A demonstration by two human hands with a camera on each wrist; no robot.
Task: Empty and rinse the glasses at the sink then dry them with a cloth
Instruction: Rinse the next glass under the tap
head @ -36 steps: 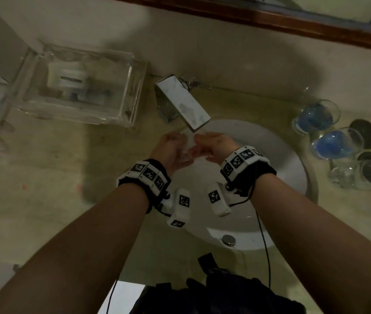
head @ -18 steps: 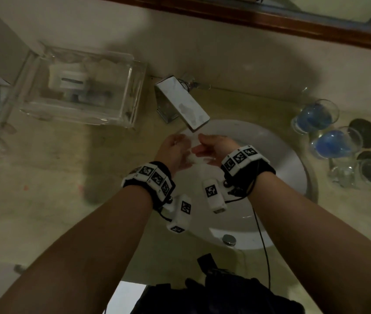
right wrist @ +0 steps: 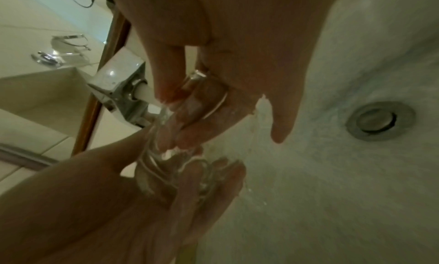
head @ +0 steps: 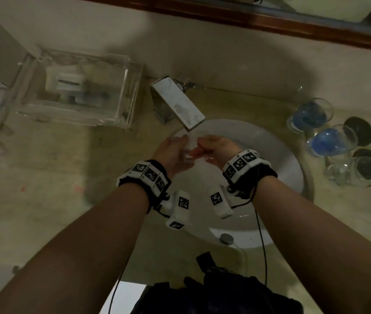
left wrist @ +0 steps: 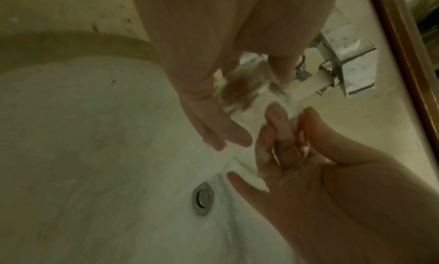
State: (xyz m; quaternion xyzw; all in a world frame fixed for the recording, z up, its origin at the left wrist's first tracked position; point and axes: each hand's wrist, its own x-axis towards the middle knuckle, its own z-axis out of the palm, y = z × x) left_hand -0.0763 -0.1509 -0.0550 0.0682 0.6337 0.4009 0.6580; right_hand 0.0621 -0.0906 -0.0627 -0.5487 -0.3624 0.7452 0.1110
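Rinsing one clear drinking glass (right wrist: 166, 166) under the square chrome faucet (head: 177, 107).

My left hand (head: 171, 152) grasps the glass from the side, fingers curled around it, over the round white sink basin (head: 277, 155). My right hand (head: 216, 148) has its fingers (right wrist: 187, 129) pushed inside the glass, so this grip also holds on it. Water runs over both hands and goes down toward the metal drain plug (right wrist: 377, 120). On the beige table (head: 44, 189), to the right of the basin, two stemmed glasses with blue liquid (head: 311, 114) stand close together. Just beside them one empty clear glass (head: 347, 171) stands. A transparent plastic box (head: 75, 89) rests at the left.
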